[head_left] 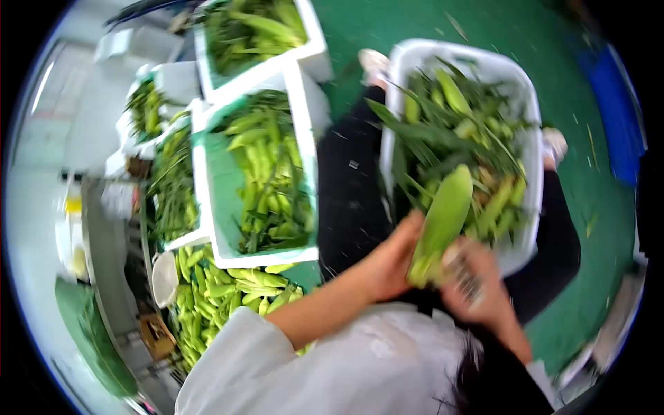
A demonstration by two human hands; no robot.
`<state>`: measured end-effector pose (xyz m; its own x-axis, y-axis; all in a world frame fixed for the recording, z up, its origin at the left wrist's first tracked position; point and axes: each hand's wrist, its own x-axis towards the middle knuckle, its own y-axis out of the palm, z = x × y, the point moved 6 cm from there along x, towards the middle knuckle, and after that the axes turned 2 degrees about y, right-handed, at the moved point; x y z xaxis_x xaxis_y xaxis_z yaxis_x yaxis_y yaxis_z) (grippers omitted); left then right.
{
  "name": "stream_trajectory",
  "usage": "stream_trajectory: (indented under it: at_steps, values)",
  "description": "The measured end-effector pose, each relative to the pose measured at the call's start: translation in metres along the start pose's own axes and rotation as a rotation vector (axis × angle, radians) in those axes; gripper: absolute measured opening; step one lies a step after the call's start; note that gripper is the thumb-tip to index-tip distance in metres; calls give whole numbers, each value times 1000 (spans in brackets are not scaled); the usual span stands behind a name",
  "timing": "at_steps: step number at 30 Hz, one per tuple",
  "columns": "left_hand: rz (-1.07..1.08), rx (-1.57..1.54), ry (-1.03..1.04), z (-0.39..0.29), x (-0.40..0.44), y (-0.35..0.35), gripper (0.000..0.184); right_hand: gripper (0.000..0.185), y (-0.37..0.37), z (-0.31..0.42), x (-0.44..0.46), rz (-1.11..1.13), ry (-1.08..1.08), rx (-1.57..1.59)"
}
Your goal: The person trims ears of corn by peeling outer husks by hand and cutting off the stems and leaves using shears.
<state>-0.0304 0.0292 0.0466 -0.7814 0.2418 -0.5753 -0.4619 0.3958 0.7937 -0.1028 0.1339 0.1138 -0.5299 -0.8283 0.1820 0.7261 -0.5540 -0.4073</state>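
Observation:
My left hand [400, 257] is wrapped around the lower side of a green ear of corn [444, 211] in its husk. The ear stands tilted, tip upward, over the near side of a white plastic basket [531, 173]. At the ear's base is my right hand [484, 290], its fingers closed. A blurred, grey-striped object [465, 275] shows at those fingers; its kind cannot be told. Inside the basket lie loose green husk leaves [443, 142] and several corn pieces. The basket sits between my legs.
On the left, white foam boxes [297, 124] hold green corn and leaves. A pile of husked-in corn ears [207, 297] lies below them, beside a white bowl [164, 279]. A blue object [619, 111] stands at the right on the green floor [567, 256].

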Motion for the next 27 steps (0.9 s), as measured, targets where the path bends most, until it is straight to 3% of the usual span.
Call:
stream_trajectory:
  at_steps: [1,2,3,4,6,7,8,10,11,12,13,14,15,17,19,22,24,27]
  values:
    - [-80,-38,3,-3,-21,5,72,47,21,18,9,74,-61,2]
    - [125,-33,128,-11,-38,-10,72,52,43,35,12,155,-107,11]
    - [9,-87,225,-20,-65,-27,68,52,56,46,19,254,-56,109]
    - [-104,-139,316,-32,-98,-43,65,51,69,53,25,351,-1,199]
    - [-142,-173,753,-59,-176,-129,49,52,93,24,7,339,314,558]
    - [-690,-247,950,-69,-232,-154,39,54,99,11,5,331,462,726]
    - [-705,-212,1007,-72,-291,-200,35,56,103,-2,0,314,631,880]
    - [-1232,-429,1132,-57,-408,-290,32,55,106,-20,-5,182,710,1000]
    - [-1280,-618,1152,-37,-470,-355,31,55,108,-34,-9,147,698,995]
    - [-1538,-725,1383,-22,-523,-384,33,54,110,-46,-18,104,768,1074]
    - [-1422,-940,1580,-5,-581,-439,39,55,108,-57,-26,79,819,1082]
    - [-1413,-878,1959,1,-627,-473,47,56,107,-68,-37,47,879,1091]
    - [-1460,-936,2034,-9,-633,-481,50,57,109,-72,-46,29,904,1160]
    - [-1403,-671,1805,-89,-530,-409,43,63,111,-82,-63,61,892,1265]
    - [-1060,-47,1762,-169,-433,-476,26,66,112,-80,-73,45,964,1232]
    - [-1101,362,827,-216,-189,-470,56,73,106,-96,-93,64,946,1301]
    - [-1173,648,299,-190,-74,-438,71,75,104,-111,-105,37,961,1368]
    - [-1249,966,-65,-142,-15,-363,112,71,97,-128,-123,-63,956,1398]
